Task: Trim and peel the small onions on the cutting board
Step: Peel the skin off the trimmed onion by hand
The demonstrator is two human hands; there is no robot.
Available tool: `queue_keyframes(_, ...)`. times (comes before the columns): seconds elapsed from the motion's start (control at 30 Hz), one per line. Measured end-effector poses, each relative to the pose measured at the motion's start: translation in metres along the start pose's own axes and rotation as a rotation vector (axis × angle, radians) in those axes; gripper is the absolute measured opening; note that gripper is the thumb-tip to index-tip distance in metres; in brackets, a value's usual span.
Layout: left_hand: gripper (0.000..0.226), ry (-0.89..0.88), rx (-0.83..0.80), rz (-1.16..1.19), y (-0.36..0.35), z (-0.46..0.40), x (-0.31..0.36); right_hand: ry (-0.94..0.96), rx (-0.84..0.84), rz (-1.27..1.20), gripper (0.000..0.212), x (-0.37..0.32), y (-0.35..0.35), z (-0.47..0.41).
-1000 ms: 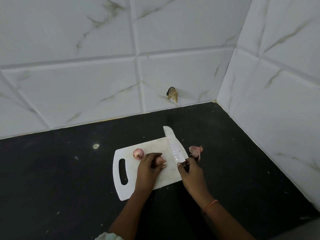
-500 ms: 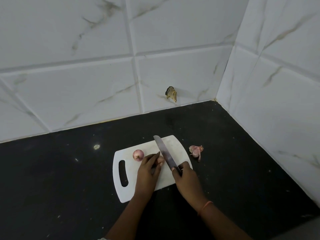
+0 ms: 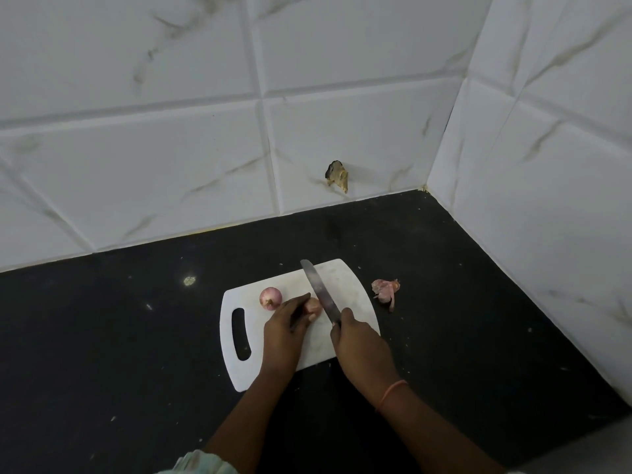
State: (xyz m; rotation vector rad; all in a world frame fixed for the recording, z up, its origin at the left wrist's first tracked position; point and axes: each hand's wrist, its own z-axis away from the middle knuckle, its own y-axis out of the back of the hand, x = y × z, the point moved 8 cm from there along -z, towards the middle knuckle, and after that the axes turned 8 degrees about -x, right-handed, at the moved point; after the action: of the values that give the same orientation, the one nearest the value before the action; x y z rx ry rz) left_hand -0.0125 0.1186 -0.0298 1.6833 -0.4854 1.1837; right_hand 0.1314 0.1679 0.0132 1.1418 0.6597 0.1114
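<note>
A white cutting board [image 3: 349, 285] with a handle slot lies on the black counter. My left hand [image 3: 285, 328] holds a small pinkish onion [image 3: 314, 305] down on the board, fingers curled over it. My right hand [image 3: 359, 340] grips the handle of a knife [image 3: 319, 290]; the blade stands on edge against the right side of that onion, tip pointing away from me. A second small onion [image 3: 271, 297], still in its skin, sits loose on the board just left of my left hand.
A small heap of pink onion peel [image 3: 385, 289] lies on the black counter [image 3: 461, 302] right of the board. White marble-look tile walls meet in a corner at the back right. A brownish scrap [image 3: 338, 176] sticks to the back wall.
The knife has swung from lying flat at the board's right to standing on edge against the held onion. My right hand came left with it. My left hand stayed on the onion.
</note>
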Motion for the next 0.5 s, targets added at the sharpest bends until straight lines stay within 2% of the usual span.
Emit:
queue_keyframes(0.3, 0.034, 0.0, -0.021, 0.021, -0.001, -0.003, -0.004, -0.12, -0.087, 0.15, 0.023, 0.0, -0.012, -0.02)
queue_keyframes(0.5, 0.034, -0.003, -0.021, 0.037, -0.001, -0.001, -0.004, -0.15, -0.161, 0.128, 0.029, 0.001, -0.027, -0.03)
